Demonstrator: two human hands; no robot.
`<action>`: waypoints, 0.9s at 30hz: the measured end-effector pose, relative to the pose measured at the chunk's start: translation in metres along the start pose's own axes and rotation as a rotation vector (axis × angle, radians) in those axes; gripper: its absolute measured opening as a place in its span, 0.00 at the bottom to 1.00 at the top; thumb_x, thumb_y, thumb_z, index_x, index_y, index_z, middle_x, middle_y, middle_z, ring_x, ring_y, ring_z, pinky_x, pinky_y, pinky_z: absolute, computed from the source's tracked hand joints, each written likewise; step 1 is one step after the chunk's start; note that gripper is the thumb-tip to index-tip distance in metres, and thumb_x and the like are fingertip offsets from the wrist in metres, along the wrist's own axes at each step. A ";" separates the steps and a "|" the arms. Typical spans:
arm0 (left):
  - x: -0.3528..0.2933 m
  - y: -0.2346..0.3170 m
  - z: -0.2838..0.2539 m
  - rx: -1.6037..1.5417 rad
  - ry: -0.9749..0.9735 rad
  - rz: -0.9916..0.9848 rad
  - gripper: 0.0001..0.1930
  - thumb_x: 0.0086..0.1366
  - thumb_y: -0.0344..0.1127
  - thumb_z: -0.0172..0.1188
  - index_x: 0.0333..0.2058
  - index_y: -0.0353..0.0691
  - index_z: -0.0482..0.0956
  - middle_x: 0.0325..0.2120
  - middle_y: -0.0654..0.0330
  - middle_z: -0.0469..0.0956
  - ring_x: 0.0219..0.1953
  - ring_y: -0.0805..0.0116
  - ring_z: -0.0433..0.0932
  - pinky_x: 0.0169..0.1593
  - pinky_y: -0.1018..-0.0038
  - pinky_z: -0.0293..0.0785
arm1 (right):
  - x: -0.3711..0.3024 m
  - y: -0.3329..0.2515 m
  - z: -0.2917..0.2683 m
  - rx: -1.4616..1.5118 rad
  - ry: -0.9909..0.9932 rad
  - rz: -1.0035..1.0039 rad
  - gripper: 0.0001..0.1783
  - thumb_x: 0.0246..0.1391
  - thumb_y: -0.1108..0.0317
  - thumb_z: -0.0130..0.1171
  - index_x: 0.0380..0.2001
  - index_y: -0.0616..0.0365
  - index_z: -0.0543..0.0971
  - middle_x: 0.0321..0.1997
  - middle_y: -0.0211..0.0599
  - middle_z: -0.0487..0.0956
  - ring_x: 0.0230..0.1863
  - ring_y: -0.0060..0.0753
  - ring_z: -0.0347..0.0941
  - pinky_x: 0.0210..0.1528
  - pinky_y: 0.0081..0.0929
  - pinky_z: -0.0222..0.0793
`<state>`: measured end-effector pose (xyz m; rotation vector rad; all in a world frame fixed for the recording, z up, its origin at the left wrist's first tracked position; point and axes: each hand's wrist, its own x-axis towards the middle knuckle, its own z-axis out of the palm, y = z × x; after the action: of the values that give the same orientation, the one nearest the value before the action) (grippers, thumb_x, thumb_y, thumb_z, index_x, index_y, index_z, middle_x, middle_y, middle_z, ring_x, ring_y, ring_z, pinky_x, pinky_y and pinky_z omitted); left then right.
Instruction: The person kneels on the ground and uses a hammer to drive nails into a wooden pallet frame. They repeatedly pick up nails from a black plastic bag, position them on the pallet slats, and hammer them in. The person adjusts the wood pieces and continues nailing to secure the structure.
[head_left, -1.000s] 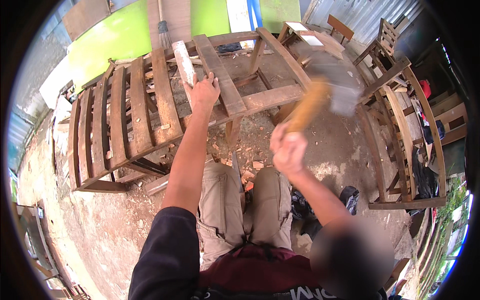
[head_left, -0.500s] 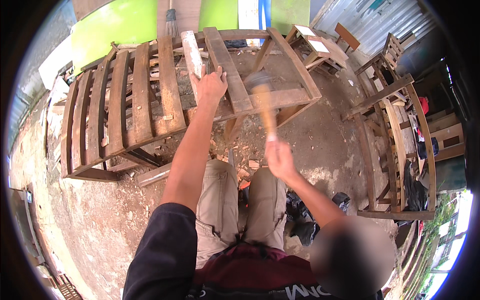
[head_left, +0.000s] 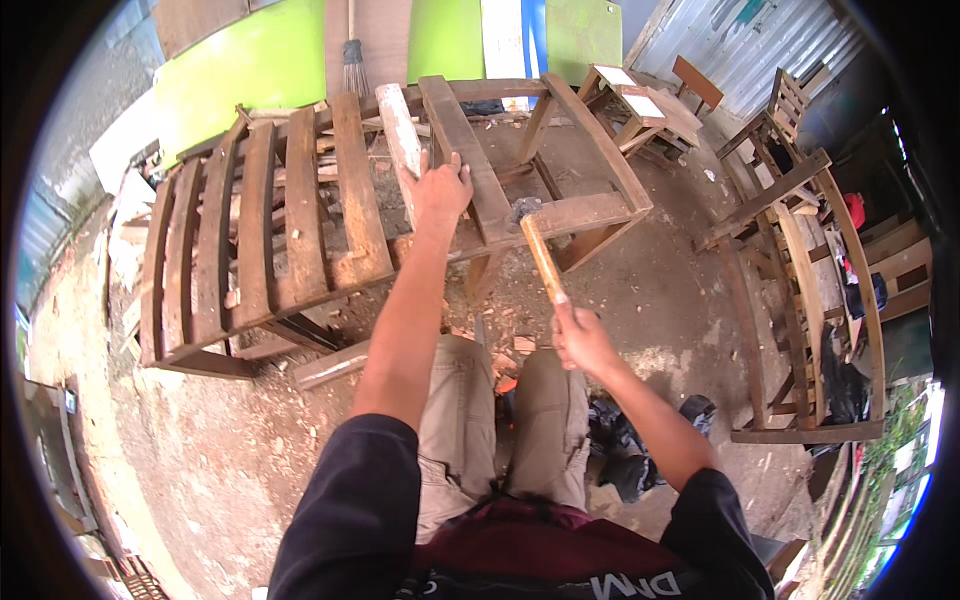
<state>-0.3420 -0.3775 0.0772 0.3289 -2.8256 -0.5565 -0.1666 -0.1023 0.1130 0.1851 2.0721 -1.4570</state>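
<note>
In front of me stands a slatted wooden frame (head_left: 575,213), like a bench or bed base. My left hand (head_left: 440,190) lies over it with fingers spread, between a whitish, paint-worn slat (head_left: 400,135) and the brown slat (head_left: 463,150) to its right. The fingertips touch or nearly touch both. My right hand (head_left: 585,343) is wrapped round the wooden handle of a hammer (head_left: 540,255). Its dark head is at the frame's front rail, just right of the brown slat's near end; whether it touches the wood I cannot tell.
Wood chips and broken pieces (head_left: 525,343) litter the floor by my knees, with black plastic bags (head_left: 630,475) to the right. A loose plank (head_left: 330,367) lies under the frame. More wooden frames (head_left: 810,435) stand at the right. A broom (head_left: 354,65) leans at the back.
The blurred, swinging hammer now shows sharply, its head lower at the front rail. My left hand stays between the same slats, its fingers more spread. The whole view has shifted slightly.
</note>
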 end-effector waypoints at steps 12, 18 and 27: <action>-0.009 0.012 0.000 0.009 -0.051 -0.011 0.24 0.74 0.50 0.41 0.64 0.53 0.71 0.45 0.51 0.84 0.72 0.53 0.56 0.71 0.35 0.36 | 0.018 0.022 0.000 -0.259 0.143 -0.223 0.31 0.72 0.47 0.42 0.23 0.64 0.72 0.14 0.41 0.68 0.18 0.33 0.71 0.24 0.41 0.67; -0.005 -0.021 -0.004 0.050 0.049 -0.017 0.22 0.74 0.48 0.44 0.60 0.51 0.74 0.42 0.51 0.84 0.71 0.53 0.58 0.70 0.35 0.38 | -0.040 -0.106 0.003 0.171 0.221 -0.625 0.31 0.71 0.41 0.38 0.24 0.55 0.67 0.16 0.25 0.66 0.14 0.16 0.62 0.15 0.21 0.58; 0.007 -0.030 0.007 0.045 -0.016 -0.020 0.28 0.73 0.55 0.43 0.67 0.52 0.67 0.46 0.48 0.83 0.73 0.52 0.54 0.71 0.36 0.35 | -0.017 0.028 0.070 0.061 0.019 -0.082 0.33 0.71 0.44 0.41 0.23 0.62 0.72 0.14 0.37 0.71 0.11 0.35 0.69 0.17 0.36 0.66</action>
<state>-0.3450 -0.4036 0.0606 0.3638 -2.8567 -0.5030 -0.1135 -0.1502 0.0833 0.1406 2.0739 -1.5737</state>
